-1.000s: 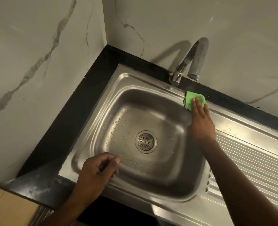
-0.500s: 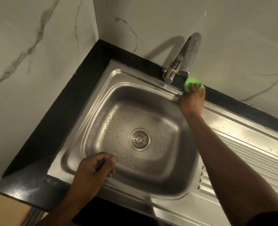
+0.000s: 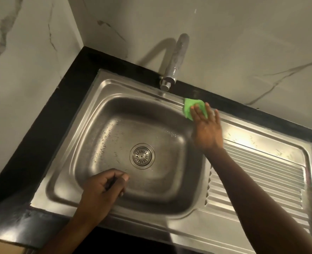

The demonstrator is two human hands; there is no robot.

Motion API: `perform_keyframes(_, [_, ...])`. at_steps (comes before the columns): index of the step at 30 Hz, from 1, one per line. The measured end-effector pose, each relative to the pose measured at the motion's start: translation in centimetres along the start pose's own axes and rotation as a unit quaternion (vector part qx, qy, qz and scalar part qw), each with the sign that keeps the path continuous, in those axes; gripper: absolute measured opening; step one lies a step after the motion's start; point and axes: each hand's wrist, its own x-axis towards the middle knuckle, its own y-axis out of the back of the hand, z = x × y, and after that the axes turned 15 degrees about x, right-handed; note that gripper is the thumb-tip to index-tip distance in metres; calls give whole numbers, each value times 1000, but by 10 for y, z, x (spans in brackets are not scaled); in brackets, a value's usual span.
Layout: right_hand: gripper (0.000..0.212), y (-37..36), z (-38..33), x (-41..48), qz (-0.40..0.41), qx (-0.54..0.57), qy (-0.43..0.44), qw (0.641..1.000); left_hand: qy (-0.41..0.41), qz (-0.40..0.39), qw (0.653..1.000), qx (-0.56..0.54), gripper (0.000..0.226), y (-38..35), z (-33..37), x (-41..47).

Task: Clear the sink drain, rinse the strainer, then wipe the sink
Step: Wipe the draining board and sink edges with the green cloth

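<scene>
The right grip [image 3: 207, 129] lies flat, fingers straight and spread, its fingertips pressing a green cloth [image 3: 189, 106] onto the back rim of the sink [image 3: 133, 85]. The faucet [image 3: 175, 61] stands just left of and beyond this grip, and the drainboard [image 3: 261, 171] is to its right. The left grip [image 3: 104, 191] hangs over the basin's front edge, fingers curled, thumb against forefinger; whether it pinches anything cannot be told. The strainer [image 3: 142, 156] sits in the drain just beyond the left grip, between the two.
</scene>
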Motion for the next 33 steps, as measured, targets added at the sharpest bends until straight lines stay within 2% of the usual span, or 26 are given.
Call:
perform_keyframes(5, [68,17,74,-41,26,5,-232,972,-18,0,1000,0,25,-2,9,3])
perform_keyframes(7, [59,16,68,-41,46,50,-297,953,-16,2,1000,-2,25,1,9,3])
perform_keyframes(9, [54,10,40,-33,76,104,-327,936,-17,0,1000,-3,23,2,9,2])
perform_keyframes(13, [64,-4,-23,-16,82,153,-289,941,-12,-1,1000,-11,22,1,9,-1])
perform_keyframes(16, [71,-11,-51,-9,64,130,-258,955,-14,-4,1000,-3,28,-2,9,-3])
perform_keyframes(19, [75,-21,-69,-10,37,122,-182,975,-19,-8,1000,8,29,-8,14,-3])
perform_keyframes(23, [79,-11,-56,-14,-1,122,-67,990,-35,-22,999,31,26,-21,23,-8])
perform_keyframes(26, [69,7,-11,-20,-34,88,-6,996,-51,-18,998,29,23,-28,30,-11])
perform_keyframes(28, [60,19,33,-33,-20,92,-42,995,-54,-13,998,27,23,-33,34,-15])
perform_keyframes(31, [66,33,109,-70,9,95,-165,982,-52,-14,998,12,28,-39,35,-24])
perform_keyframes(33, [65,40,147,-90,20,101,-258,961,-47,-16,999,14,32,-43,33,-30])
